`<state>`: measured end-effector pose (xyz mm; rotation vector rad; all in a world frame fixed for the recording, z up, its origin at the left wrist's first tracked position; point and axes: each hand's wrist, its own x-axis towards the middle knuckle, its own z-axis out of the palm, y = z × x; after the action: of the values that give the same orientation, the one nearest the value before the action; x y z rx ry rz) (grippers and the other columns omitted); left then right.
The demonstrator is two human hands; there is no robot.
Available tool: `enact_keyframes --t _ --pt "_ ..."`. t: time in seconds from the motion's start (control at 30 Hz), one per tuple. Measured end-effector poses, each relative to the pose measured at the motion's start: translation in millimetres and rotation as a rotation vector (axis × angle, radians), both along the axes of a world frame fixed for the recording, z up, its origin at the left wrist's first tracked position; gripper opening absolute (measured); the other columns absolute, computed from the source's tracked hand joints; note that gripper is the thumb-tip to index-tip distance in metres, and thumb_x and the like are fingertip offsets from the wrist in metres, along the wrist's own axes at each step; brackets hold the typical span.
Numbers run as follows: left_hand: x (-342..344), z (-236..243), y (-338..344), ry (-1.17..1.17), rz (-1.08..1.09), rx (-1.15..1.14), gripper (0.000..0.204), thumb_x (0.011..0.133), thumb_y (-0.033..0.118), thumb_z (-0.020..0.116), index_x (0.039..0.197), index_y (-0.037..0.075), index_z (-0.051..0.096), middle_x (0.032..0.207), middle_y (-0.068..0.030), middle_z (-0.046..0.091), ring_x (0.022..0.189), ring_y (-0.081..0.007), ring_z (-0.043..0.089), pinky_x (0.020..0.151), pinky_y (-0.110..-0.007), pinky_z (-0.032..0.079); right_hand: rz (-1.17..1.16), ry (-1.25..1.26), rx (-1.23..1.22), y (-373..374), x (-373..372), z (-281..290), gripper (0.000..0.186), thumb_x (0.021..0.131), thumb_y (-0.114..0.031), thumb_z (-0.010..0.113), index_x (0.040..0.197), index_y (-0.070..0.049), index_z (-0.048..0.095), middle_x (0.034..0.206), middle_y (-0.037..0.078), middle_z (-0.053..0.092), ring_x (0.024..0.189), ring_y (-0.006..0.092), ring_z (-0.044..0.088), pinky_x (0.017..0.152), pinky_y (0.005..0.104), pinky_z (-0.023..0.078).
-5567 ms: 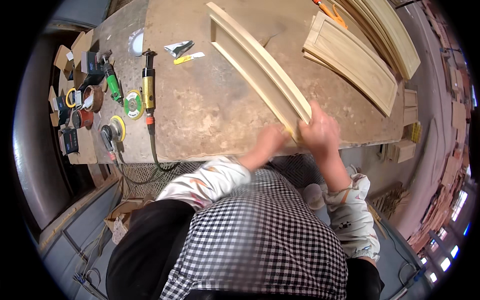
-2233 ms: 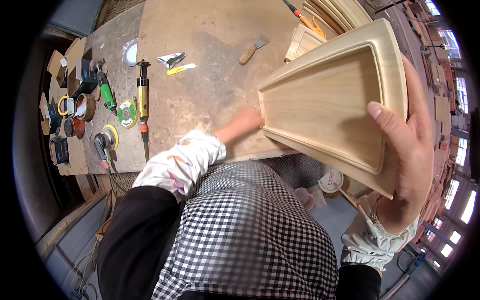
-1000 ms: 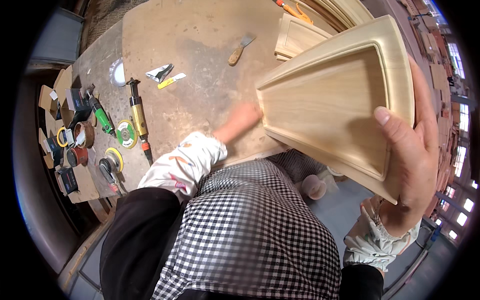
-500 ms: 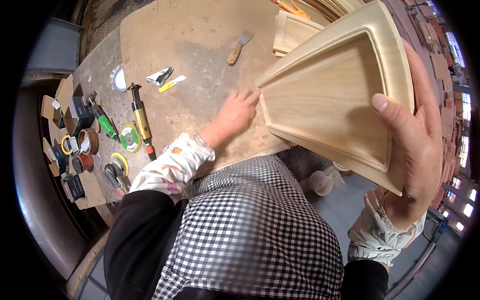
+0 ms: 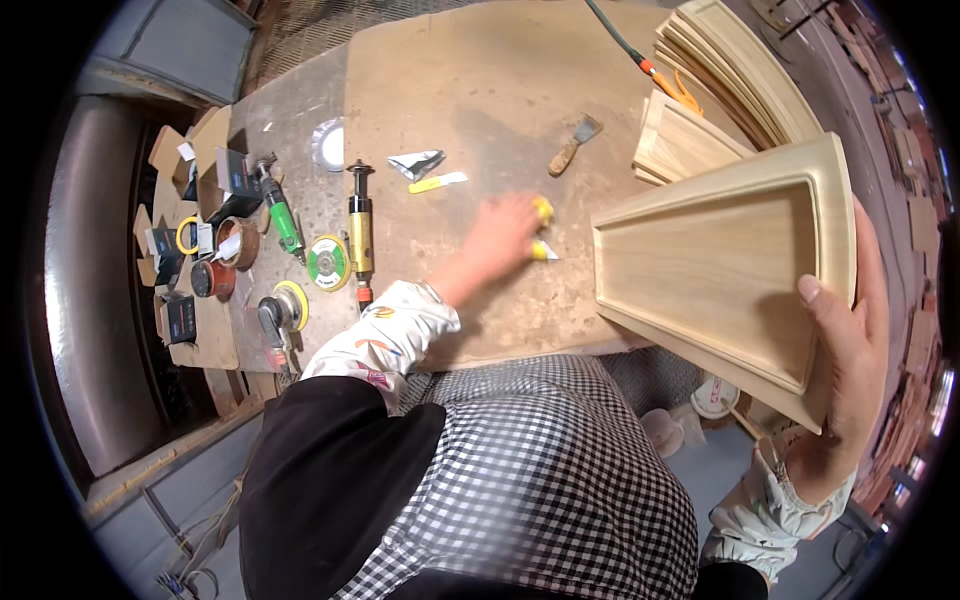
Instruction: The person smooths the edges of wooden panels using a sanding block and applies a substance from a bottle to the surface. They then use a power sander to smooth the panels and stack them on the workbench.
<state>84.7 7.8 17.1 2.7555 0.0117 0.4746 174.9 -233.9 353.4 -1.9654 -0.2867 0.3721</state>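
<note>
My right hand [image 5: 850, 340] grips a pale, wedge-shaped wooden panel [image 5: 710, 275] by its wide right end. The thumb lies on the front rim and the fingers go behind. The panel is tilted and has a recessed middle with a moulded border. Over the bench, left of the panel's narrow end, my left hand [image 5: 497, 243] is closed and blurred by motion. A small yellow piece [image 5: 543, 210] with a whitish corner sticks out on both sides of its fingers; it looks like folded sandpaper, mostly hidden by the hand.
The bench [image 5: 450, 90] bears a scraper [image 5: 575, 145], a yellow cutter [image 5: 438, 183], a gold air tool [image 5: 360, 225], a green grinder [image 5: 283, 222] and a round sander [image 5: 283, 310]. More wooden panels [image 5: 740, 75] are stacked at the far right beside an orange air gun [image 5: 678, 90].
The view has shifted, so bench things appear farther right. My left hand has drawn away from the panel's narrow end, with the yellow piece now showing. My right hand still grips the panel.
</note>
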Motion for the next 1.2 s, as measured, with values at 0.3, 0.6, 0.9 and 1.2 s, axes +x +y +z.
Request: enact_keyframes --t 0.3,0.6,0.9,1.2 --pt "10.2 -21.9 163.9 0.434 1.296 -0.416 0.055 0.083 0.033 0.064 0.122 -0.004 0.055 0.126 -0.0252 0.061 0.117 -0.0394 0.06 0.095 -0.048 0.049 0.054 0.054 0.092 -1.2 2.2 1.1 0.078 0.081 -0.02 0.067 0.149 0.002 0.035 0.138 0.023 0.049 0.125 0.0295 0.052 0.106 0.0362 0.041" --pt "42.4 -18.6 49.0 0.017 0.525 -1.139 0.028 0.087 0.01 0.065 0.114 0.001 0.067 0.103 -0.017 0.071 0.095 -0.0226 0.068 0.078 -0.035 0.053 0.046 0.049 0.175 -2.0 4.1 -2.9 0.082 0.077 -0.02 0.07 0.147 0.005 0.036 0.135 0.027 0.051 0.125 0.0327 0.053 0.107 0.0374 0.04" --pt "71.2 -11.6 -64.0 0.637 0.33 -0.659 0.028 0.085 0.025 0.059 0.099 0.005 0.072 0.092 -0.0214 0.07 0.086 -0.0374 0.067 0.075 -0.042 0.051 0.078 -0.055 0.134 -6.9 8.5 -11.1 0.078 0.079 -0.022 0.07 0.145 0.004 0.04 0.133 0.025 0.054 0.122 0.0314 0.056 0.102 0.0369 0.046" --pt "29.2 -41.4 -107.0 0.774 0.193 -0.887 0.029 0.082 0.025 0.06 0.092 0.001 0.073 0.092 -0.0179 0.07 0.085 -0.0317 0.064 0.078 -0.04 0.049 0.044 -0.172 0.018 -12.3 8.1 -10.2 0.075 0.079 -0.024 0.067 0.144 0.005 0.042 0.131 0.024 0.056 0.119 0.0306 0.058 0.099 0.0359 0.049"
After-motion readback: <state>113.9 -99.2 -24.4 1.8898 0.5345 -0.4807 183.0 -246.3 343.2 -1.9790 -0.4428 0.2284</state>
